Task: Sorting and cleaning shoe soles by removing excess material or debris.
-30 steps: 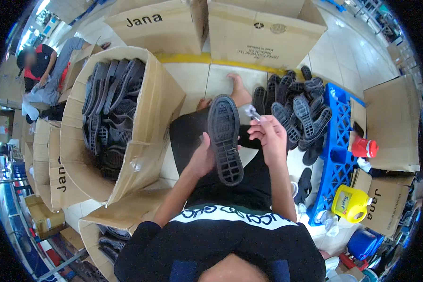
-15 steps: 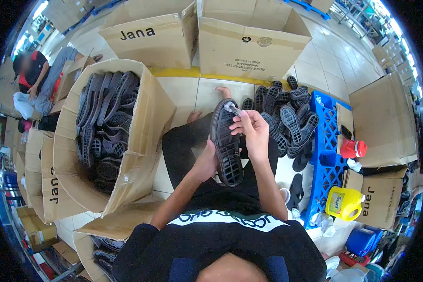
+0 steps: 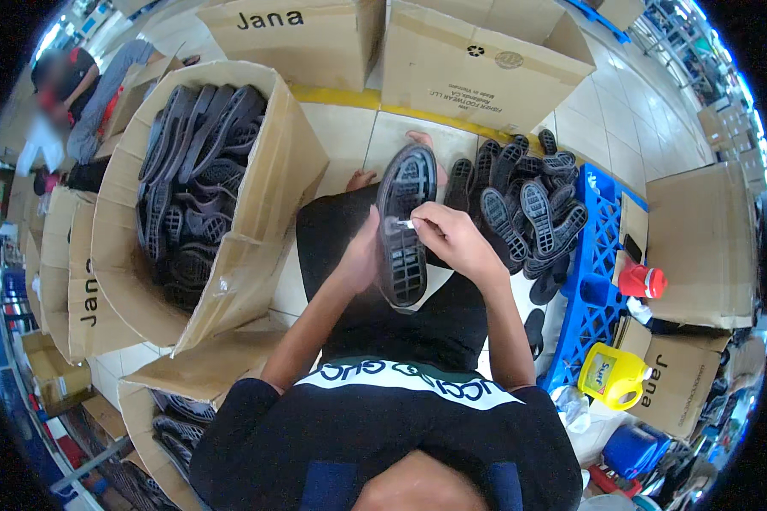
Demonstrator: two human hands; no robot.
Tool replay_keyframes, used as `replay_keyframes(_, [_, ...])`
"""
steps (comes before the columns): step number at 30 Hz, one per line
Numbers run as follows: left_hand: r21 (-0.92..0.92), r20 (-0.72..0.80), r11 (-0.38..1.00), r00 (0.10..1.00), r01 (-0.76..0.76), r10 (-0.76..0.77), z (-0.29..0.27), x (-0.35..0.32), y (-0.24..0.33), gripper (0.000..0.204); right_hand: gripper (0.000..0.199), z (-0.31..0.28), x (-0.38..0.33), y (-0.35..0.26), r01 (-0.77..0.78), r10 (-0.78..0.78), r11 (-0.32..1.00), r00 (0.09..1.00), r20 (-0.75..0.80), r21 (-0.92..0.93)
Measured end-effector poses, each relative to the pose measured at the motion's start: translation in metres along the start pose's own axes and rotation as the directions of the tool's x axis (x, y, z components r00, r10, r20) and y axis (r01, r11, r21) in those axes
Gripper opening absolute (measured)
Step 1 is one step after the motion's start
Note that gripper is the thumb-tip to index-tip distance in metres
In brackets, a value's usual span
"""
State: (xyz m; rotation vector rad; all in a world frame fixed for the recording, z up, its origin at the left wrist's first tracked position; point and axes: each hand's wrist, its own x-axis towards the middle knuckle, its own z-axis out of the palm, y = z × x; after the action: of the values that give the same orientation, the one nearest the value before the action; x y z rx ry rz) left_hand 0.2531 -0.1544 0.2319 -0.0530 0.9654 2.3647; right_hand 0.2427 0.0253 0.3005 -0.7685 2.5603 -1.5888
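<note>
My left hand grips the left side of a dark grey shoe sole, held upright above my lap. Its grid-patterned hollow side faces me, with a raised rim all round. My right hand pinches a small brush-like tool with a pale tip. That tip touches the grid near the middle of the sole. What the tool is exactly, I cannot make out, as the fingers cover most of it. A pile of similar soles lies on the floor beyond my right hand.
Left of me stands an open carton full of dark soles. Two large cartons stand ahead. At the right, a blue plastic pallet lies beside a red jug and a yellow bottle. Another person sits at far left.
My right hand has brought the tool from the sole's far end down to its middle. The sole has shifted slightly up in view, and the whole view has tilted a little.
</note>
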Motion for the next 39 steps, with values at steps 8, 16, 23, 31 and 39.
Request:
replay_keyframes(8, [-0.106, -0.004, 0.984, 0.99, -0.143, 0.144, 0.004, 0.008, 0.027, 0.068, 0.01, 0.02, -0.042, -0.004, -0.073, 0.079, 0.996, 0.988, 0.131, -0.048])
replay_keyframes(16, [-0.115, -0.018, 0.99, 0.996, -0.085, 0.083, -0.002, 0.013, 0.026, 0.069, 0.01, -0.013, -0.039, -0.012, -0.023, 0.035, 0.979, 0.998, 0.059, -0.203])
replay_keyframes(23, [-0.089, 0.019, 0.996, 1.0, -0.016, 0.018, 0.021, 0.002, 0.017, 0.069, 0.016, -0.039, 0.018, -0.016, -0.002, -0.084, 0.942, 0.967, -0.241, -0.335])
replay_keyframes(31, [-0.141, 0.132, 0.988, 0.99, 0.066, -0.047, 0.029, -0.002, 0.011, 0.065, 0.025, -0.055, 0.043, -0.01, 0.271, -0.374, 0.644, 0.927, 0.014, -0.715])
replay_keyframes(39, [-0.077, 0.064, 0.994, 0.995, 0.083, -0.078, 0.03, 0.0, 0.009, 0.069, 0.024, -0.057, 0.048, -0.003, 0.344, -0.446, 0.424, 0.884, 0.138, -0.837])
